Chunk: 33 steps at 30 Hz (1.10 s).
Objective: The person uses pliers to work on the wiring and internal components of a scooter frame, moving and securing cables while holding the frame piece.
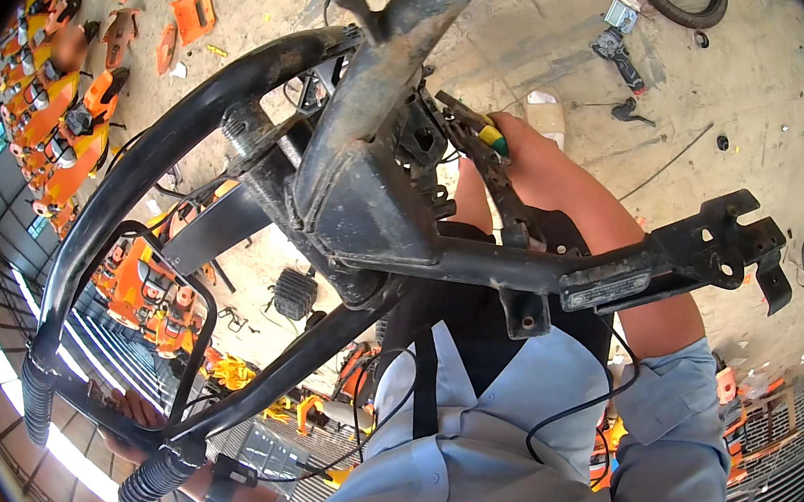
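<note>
1. Fingers of the right hand (518,143) are curled shut round a tool with a green and yellow grip (492,138), its dark metal end poking into the cluster of brackets at the middle of the black scooter frame (359,197).
2. Down at the near left, the left hand (138,411) is wrapped about the lower tube of the frame, close to a ribbed black sleeve (156,476); only part of the hand shows, so I cannot tell how tight the hold is (it looks like a steadying grip).
3. That frame is dusty and scuffed, held up off the ground between both hands, with its big loop to the left and a bracketed arm (710,242) reaching out to the right.
4. By my reading, the step in hand is working a fastener or clip deep in the frame's centre, one hand bracing while the other works the tool.
5. Whatever comes next calls for keeping the tool tip seated and the frame from swinging, since it hangs in the air and looks heavy.
6. Far left, orange body panels (191,14) lie on the concrete floor (758,83), and a tyre (683,3) lies at the far right edge.
</note>
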Motion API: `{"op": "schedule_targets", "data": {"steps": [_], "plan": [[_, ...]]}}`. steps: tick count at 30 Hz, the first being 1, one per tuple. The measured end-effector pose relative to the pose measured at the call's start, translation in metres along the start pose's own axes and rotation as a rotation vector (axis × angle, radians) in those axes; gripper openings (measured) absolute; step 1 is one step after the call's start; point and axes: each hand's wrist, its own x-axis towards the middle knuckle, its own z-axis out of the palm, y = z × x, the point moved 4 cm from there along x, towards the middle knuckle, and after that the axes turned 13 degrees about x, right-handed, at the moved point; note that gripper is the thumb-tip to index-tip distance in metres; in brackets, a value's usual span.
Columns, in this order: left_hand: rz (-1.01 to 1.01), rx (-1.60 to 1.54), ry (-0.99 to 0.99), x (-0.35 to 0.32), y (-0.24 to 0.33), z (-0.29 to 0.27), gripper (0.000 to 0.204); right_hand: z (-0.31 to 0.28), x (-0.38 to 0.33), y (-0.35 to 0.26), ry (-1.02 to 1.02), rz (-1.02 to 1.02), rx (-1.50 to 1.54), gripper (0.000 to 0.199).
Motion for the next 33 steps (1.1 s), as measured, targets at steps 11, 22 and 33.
{"op": "schedule_targets", "data": {"steps": [11, 22, 33], "plan": [[-0.32, -0.148, 0.157, -0.002, 0.039, 0.026, 0.041, 0.004, 0.014, 0.001, 0.027, -0.107, -0.102, 0.048], [-0.602, -0.609, -0.001, 0.001, 0.027, 0.025, 0.054, -0.002, 0.005, 0.002, -0.094, -0.045, 0.094, 0.052], [-0.046, -0.635, -0.252, 0.003, 0.028, 0.024, 0.051, -0.018, 0.002, -0.02, -0.248, 0.136, 0.086, 0.057]]}}
